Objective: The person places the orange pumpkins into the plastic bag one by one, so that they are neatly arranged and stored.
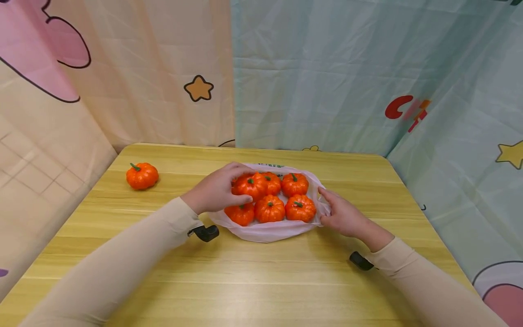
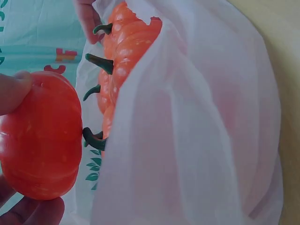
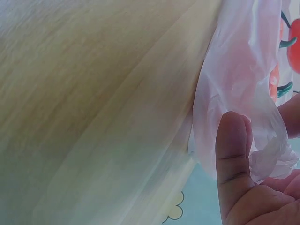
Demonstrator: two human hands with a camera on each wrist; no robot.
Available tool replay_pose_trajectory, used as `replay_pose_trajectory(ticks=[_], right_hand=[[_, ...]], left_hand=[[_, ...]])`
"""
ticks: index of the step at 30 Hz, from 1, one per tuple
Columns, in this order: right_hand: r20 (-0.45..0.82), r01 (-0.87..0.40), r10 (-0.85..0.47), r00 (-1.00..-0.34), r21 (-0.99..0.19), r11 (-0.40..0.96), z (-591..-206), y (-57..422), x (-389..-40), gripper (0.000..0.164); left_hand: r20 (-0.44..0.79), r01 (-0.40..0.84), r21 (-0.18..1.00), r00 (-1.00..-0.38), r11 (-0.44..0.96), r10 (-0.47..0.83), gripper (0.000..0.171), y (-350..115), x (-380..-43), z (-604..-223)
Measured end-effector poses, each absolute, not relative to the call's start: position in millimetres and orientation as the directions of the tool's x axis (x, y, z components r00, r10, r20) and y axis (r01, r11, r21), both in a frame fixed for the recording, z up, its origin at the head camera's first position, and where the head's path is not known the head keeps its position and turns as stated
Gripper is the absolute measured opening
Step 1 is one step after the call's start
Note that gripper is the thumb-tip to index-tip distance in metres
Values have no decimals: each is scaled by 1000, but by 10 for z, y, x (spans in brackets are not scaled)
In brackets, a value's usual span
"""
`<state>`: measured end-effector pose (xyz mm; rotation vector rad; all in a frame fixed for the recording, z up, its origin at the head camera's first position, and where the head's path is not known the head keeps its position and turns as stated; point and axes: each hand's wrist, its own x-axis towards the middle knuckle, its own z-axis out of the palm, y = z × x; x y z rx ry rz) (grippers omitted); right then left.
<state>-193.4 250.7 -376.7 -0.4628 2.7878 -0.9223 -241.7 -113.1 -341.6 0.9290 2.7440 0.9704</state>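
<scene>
A small orange toy pumpkin (image 1: pixel 250 187) is held between the thumb and fingers of my left hand (image 1: pixel 220 188), above the other pumpkins. In the left wrist view this pumpkin (image 2: pixel 44 136) hangs apart from the bag's wall, near the green stems. Several more pumpkins (image 1: pixel 269 209) sit inside a white plastic bag (image 1: pixel 265 233), whose mouth is spread wide. My right hand (image 1: pixel 345 213) grips the bag's right rim; in the right wrist view, crumpled plastic (image 3: pixel 274 157) lies between thumb and fingers. The bag's floor is mostly hidden by the pumpkins.
Another pumpkin (image 1: pixel 142 176) stands alone at the back left of the wooden table (image 1: pixel 261 281). Printed curtains (image 1: pixel 310 81) hang behind the table's back edge and along both sides. A black wrist device (image 1: pixel 206 233) sticks out below the left sleeve.
</scene>
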Motion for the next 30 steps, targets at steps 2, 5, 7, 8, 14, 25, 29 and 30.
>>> replay_pose_trajectory(ticks=[2,5,7,8,14,25,29,30], right_hand=[[-69,-230,-338,-939,-604,763,-3769,2507,-1931,84],[-77,-222,-333,-940,-605,764,-3772,2507,-1930,83],[-72,-226,-335,-940,-605,763,-3773,2507,-1930,83],[-67,-230,-337,-939,-605,762,-3773,2508,-1930,83],[-51,-250,-345,-937,-592,766,-3784,2522,-1932,84],[-47,-256,-345,-937,-576,776,-3786,2527,-1943,84],[-35,-268,-352,-935,-580,769,-3785,2523,-1943,84],[-31,-272,-355,-935,-580,768,-3785,2522,-1943,84]], left_hand=[[111,509,592,-819,625,562,65,-1118,-2431,-3415],[112,502,591,-826,632,552,66,-1097,-2455,-3409],[113,502,591,-827,632,551,67,-1083,-2468,-3400],[113,503,588,-827,634,551,67,-1075,-2475,-3398],[107,514,571,-820,640,563,66,-1036,-2520,-3423],[76,515,559,-812,649,579,63,-1006,-2550,-3498],[53,505,559,-813,658,580,63,-1002,-2547,-3512],[48,506,557,-812,659,582,63,-1001,-2548,-3517]])
